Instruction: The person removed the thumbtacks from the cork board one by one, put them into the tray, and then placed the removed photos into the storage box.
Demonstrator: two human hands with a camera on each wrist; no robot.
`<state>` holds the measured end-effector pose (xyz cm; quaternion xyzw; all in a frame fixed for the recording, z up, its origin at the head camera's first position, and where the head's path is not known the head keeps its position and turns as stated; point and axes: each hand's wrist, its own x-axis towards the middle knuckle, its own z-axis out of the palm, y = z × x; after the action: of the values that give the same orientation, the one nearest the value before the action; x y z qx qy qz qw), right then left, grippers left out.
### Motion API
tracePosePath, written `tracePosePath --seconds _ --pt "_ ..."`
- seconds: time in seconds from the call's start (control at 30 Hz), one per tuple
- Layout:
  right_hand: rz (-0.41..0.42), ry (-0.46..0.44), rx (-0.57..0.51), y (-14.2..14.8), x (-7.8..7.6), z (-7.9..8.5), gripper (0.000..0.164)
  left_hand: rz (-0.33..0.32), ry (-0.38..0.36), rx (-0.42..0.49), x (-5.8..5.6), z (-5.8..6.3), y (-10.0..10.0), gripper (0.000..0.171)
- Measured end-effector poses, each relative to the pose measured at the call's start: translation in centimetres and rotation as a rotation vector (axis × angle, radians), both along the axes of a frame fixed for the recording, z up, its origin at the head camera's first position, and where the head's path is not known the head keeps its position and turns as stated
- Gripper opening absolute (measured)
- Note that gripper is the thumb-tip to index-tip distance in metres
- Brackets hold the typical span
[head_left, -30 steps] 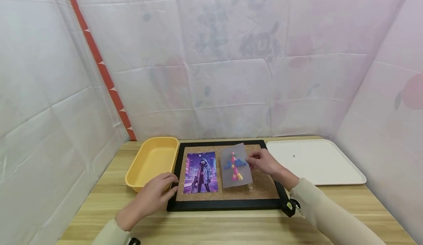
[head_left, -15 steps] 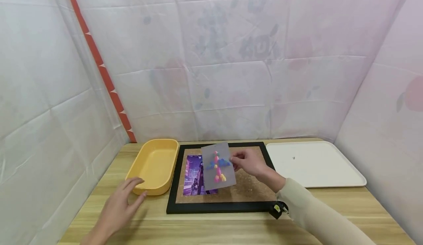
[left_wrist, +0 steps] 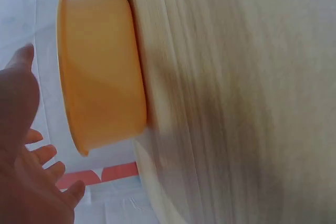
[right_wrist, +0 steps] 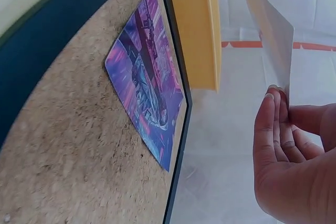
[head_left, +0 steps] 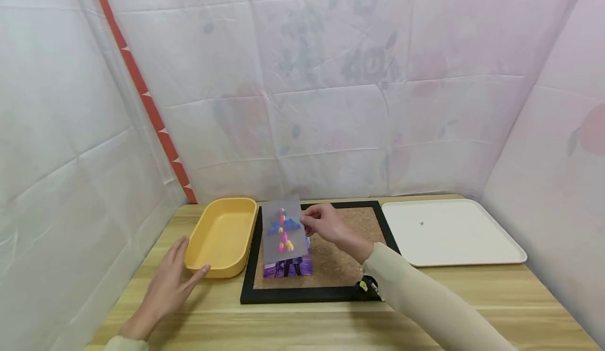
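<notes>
My right hand (head_left: 325, 223) pinches the right edge of a grey picture card (head_left: 271, 248) showing a pink, blue and yellow figure. In the right wrist view the card (right_wrist: 275, 35) is raised above the corkboard (right_wrist: 63, 145), gripped between thumb and fingers. From the head view it overlaps a purple picture card (head_left: 302, 268) on the board, hiding its upper part. My left hand (head_left: 166, 284), thumb and fingers spread, is at the near left corner of a yellow bin (head_left: 227, 235) and grips nothing.
The black-framed corkboard (head_left: 350, 267) lies mid-table. To its right is a white tray (head_left: 454, 235) with a small dark speck (head_left: 421, 223) on it. White cloth walls (head_left: 326, 120) enclose the wooden table (head_left: 283, 324) at the back and sides.
My right hand has carried the grey picture card leftward from the board's right half to over the purple one. My left hand has left the board's left edge for the yellow bin.
</notes>
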<state>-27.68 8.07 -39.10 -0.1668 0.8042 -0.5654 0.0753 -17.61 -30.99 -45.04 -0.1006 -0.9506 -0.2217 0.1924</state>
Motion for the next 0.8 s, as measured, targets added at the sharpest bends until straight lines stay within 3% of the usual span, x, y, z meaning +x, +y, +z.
tracePosePath --seconds 0.17,0.3,0.57,0.8 --pt "-0.005 -0.017 -0.013 -1.2 -0.8 0.0 0.019 -0.025 -0.114 -0.005 -0.9 0.0 -0.5 0.104" --pt "0.008 -0.029 -0.039 -2.5 -1.0 0.0 0.019 -0.048 -0.159 -0.037 -1.5 0.0 -0.9 0.105" --pt "0.020 -0.024 -0.053 -4.8 -1.1 0.1 0.019 -0.077 -0.163 -0.137 -2.4 -0.3 -1.3 0.100" --pt "-0.001 -0.015 -0.059 -6.4 -1.6 0.1 0.018 -0.060 -0.216 -0.135 -2.8 -0.4 -1.5 0.102"
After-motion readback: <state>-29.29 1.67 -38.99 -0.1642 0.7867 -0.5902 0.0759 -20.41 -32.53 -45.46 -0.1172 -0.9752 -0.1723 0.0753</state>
